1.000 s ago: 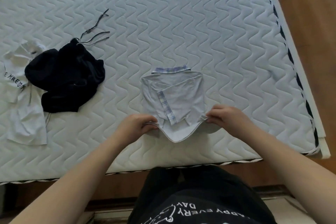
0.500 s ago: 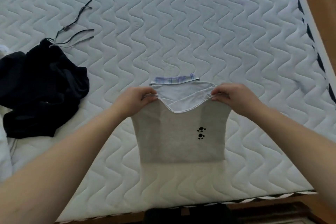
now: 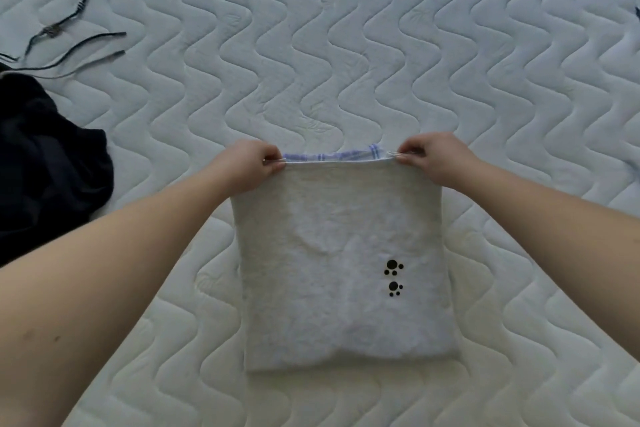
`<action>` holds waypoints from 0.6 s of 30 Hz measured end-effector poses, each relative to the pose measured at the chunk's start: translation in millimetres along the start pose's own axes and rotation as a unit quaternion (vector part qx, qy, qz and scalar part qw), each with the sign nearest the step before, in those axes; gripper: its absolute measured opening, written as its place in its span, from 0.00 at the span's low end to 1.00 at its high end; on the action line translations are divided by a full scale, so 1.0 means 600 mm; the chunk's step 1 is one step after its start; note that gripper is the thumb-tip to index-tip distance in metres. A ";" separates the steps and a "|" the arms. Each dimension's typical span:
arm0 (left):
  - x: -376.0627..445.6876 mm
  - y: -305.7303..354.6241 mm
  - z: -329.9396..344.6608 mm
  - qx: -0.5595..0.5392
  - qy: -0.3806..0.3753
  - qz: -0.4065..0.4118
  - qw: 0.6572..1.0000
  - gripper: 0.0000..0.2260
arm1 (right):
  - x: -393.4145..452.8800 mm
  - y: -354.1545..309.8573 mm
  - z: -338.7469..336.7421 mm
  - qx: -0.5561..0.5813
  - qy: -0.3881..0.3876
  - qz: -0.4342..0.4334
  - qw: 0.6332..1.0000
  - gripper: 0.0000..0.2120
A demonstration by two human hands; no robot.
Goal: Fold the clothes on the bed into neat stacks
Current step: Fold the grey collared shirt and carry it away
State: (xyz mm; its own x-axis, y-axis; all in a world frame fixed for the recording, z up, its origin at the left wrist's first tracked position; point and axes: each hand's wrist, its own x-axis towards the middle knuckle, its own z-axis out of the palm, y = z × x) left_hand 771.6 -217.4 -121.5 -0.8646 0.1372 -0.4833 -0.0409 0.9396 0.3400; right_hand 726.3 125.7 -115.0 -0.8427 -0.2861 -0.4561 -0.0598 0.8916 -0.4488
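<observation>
Grey shirt (image 3: 341,263) lay flat on mattress (image 3: 381,62), near edge. Left hand (image 3: 251,166) and right hand (image 3: 431,161) each pinched hem corner, drawn level with plaid collar (image 3: 332,156), likely squaring fold.

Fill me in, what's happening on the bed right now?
A person is folding a light grey shirt on a quilted white mattress. The left hand and right hand each pinch a far corner of the folded-over layer, its edge lined up just short of the plaid collar. The shirt lies as a flat rectangle, paw prints facing up. A dark garment sits unfolded at the left, with black cords beyond it.
</observation>
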 end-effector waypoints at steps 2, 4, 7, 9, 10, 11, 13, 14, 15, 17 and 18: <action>0.019 -0.001 0.006 0.007 -0.011 -0.001 1.000 0.12 | 0.014 0.004 0.011 -0.006 -0.003 0.007 1.000 0.12; 0.031 -0.004 0.014 -0.007 -0.006 -0.005 1.000 0.12 | 0.024 0.007 0.018 -0.011 -0.001 0.013 1.000 0.12; 0.036 -0.011 0.026 -0.016 0.001 -0.012 1.000 0.12 | 0.034 0.010 0.026 -0.017 -0.001 0.020 1.000 0.12; 0.039 -0.011 0.031 -0.014 0.004 -0.016 1.000 0.12 | 0.038 0.011 0.029 -0.018 -0.002 0.020 1.000 0.12; 0.041 -0.010 0.032 -0.013 0.008 -0.018 1.000 0.13 | 0.039 0.010 0.028 -0.017 0.002 0.022 1.000 0.11; 0.043 -0.009 0.031 -0.014 0.013 -0.021 1.000 0.13 | 0.041 0.009 0.025 -0.012 0.010 0.023 1.000 0.11; 0.047 -0.007 0.029 -0.016 0.026 -0.026 0.999 0.13 | 0.045 0.007 0.017 -0.004 0.026 0.025 0.999 0.10; 0.048 -0.007 0.027 -0.014 0.030 -0.029 0.999 0.13 | 0.046 0.006 0.014 -0.001 0.031 0.025 0.999 0.10; 0.050 -0.005 0.026 -0.009 0.031 -0.034 0.999 0.13 | 0.048 0.005 0.012 0.002 0.035 0.024 0.999 0.10; 0.052 -0.001 0.024 0.010 0.031 -0.041 0.999 0.13 | 0.048 0.002 0.013 0.006 0.038 0.028 0.999 0.09; 0.051 0.001 0.024 0.014 0.036 -0.046 0.998 0.12 | 0.047 0.002 0.016 0.000 0.048 0.030 0.998 0.09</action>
State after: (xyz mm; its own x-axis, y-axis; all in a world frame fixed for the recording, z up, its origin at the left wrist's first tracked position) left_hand 752.0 -208.2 -147.9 -0.8921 0.0282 -0.4510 -0.1083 0.9557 0.2738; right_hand 707.7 115.4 -135.8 -0.8921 -0.1971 -0.4066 -0.0071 0.9058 -0.4236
